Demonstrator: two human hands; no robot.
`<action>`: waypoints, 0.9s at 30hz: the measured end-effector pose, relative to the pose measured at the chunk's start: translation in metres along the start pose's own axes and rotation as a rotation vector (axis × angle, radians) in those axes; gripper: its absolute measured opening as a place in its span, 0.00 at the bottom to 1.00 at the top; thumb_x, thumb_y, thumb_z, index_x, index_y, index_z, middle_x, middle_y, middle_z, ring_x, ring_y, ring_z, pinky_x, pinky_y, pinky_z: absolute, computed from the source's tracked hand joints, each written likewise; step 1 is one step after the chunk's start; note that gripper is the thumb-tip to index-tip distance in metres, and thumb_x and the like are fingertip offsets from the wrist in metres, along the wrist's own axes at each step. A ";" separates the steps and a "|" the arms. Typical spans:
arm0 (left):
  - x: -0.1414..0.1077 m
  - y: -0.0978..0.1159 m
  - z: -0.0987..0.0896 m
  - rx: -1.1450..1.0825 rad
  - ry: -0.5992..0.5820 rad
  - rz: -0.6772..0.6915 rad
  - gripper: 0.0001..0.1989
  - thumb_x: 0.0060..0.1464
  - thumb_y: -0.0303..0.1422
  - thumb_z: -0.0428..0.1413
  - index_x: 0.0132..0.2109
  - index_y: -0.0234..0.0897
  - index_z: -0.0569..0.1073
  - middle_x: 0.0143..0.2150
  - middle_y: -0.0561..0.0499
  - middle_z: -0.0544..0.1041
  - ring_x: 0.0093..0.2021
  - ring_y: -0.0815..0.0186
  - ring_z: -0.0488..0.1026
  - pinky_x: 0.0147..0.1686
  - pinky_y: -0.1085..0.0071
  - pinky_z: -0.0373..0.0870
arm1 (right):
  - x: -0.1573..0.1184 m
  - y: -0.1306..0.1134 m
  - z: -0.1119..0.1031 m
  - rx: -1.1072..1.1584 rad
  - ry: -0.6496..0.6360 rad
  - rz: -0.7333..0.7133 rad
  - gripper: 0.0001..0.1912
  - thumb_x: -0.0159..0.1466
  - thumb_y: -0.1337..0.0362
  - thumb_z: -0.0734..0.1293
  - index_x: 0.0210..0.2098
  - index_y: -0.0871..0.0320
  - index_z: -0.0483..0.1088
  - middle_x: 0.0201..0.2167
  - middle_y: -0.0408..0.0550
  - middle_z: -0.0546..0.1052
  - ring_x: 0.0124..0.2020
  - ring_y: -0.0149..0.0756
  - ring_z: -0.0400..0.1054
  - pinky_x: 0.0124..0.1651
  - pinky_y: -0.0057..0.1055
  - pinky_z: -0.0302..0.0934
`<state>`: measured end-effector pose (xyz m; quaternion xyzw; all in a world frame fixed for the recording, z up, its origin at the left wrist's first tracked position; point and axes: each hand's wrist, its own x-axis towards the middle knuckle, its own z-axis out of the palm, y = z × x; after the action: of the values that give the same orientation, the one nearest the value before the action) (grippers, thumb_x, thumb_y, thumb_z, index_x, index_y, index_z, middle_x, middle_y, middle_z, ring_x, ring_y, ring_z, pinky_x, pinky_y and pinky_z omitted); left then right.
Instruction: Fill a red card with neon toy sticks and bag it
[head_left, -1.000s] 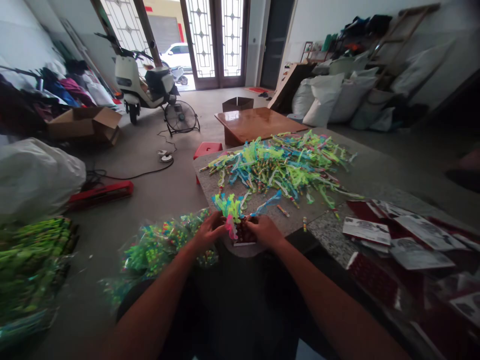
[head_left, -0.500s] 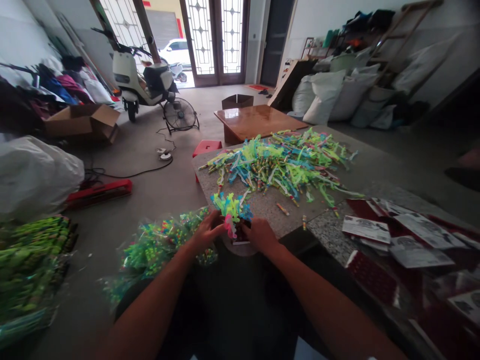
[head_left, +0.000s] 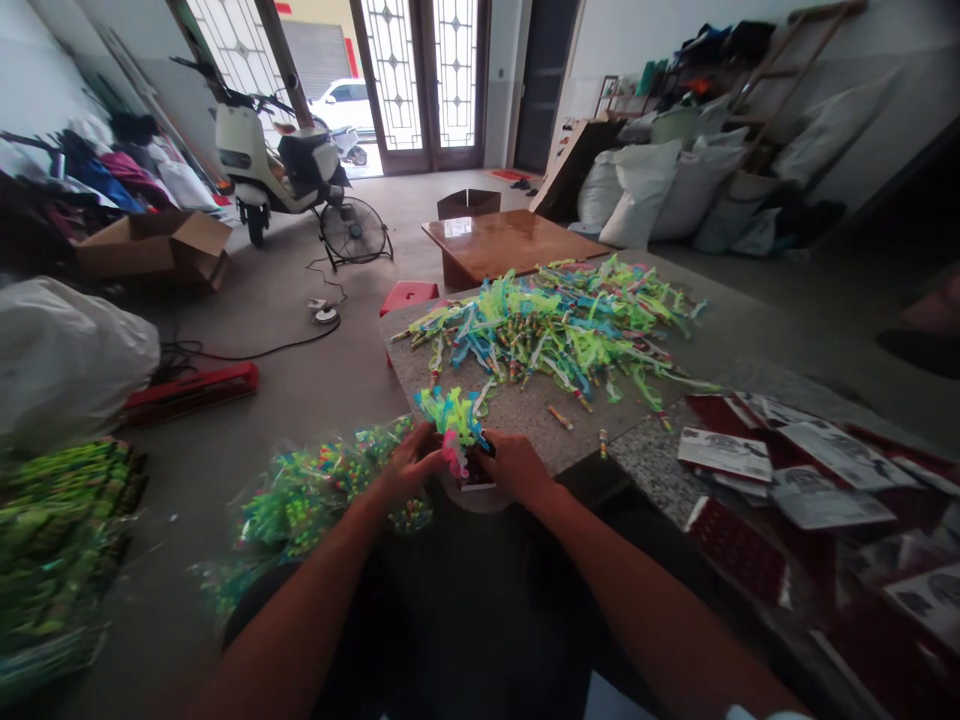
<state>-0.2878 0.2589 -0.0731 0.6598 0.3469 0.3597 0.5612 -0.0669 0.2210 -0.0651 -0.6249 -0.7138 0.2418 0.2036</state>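
At the near corner of the stone-topped table (head_left: 536, 420), a bunch of green, blue and pink ribbon-like pieces (head_left: 454, 420) stands in a dark red holder (head_left: 474, 472) with a white edge. My left hand (head_left: 411, 462) is curled round the left side of the bunch. On the right, my right hand (head_left: 517, 466) has its fingers closed at the holder and the bunch's base; its fingertips are partly hidden. Farther back on the table lies a large pile of similar ribboned sticks (head_left: 540, 320). Two loose short sticks (head_left: 559, 417) lie nearer.
Dark red trays and printed cards (head_left: 724, 454) cover the right side. Bagged green bundles (head_left: 300, 495) sit left of my arm, with more stacked bundles (head_left: 56, 540) farther left. Beyond are a red stool (head_left: 409, 294), a wooden table (head_left: 517, 240), a fan (head_left: 354, 232) and a scooter (head_left: 274, 160).
The whole view has shifted slightly, so most things appear a little farther left. Both hands remain at the bunch, with my right fingers slightly changed in position.
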 end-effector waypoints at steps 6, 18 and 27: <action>0.000 -0.001 0.000 0.015 0.017 -0.023 0.28 0.54 0.55 0.63 0.47 0.35 0.75 0.41 0.45 0.80 0.44 0.54 0.76 0.45 0.63 0.71 | 0.001 0.003 0.000 0.027 0.003 -0.038 0.09 0.71 0.61 0.68 0.47 0.56 0.79 0.37 0.46 0.82 0.38 0.35 0.74 0.39 0.26 0.55; 0.001 -0.007 -0.001 -0.052 0.010 -0.006 0.27 0.54 0.54 0.65 0.47 0.35 0.75 0.44 0.44 0.81 0.46 0.53 0.77 0.46 0.63 0.73 | -0.004 -0.008 0.001 -0.206 0.007 0.013 0.13 0.73 0.56 0.64 0.47 0.58 0.75 0.43 0.55 0.82 0.45 0.43 0.77 0.43 0.31 0.58; 0.000 -0.004 -0.001 -0.034 0.013 -0.031 0.27 0.53 0.55 0.65 0.46 0.36 0.74 0.45 0.44 0.82 0.46 0.53 0.78 0.48 0.62 0.73 | -0.006 -0.013 0.005 -0.229 0.070 0.054 0.14 0.74 0.55 0.63 0.44 0.57 0.75 0.41 0.52 0.82 0.42 0.40 0.77 0.39 0.31 0.54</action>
<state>-0.2885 0.2601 -0.0774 0.6423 0.3547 0.3612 0.5754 -0.0797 0.2129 -0.0612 -0.6712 -0.7121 0.1420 0.1490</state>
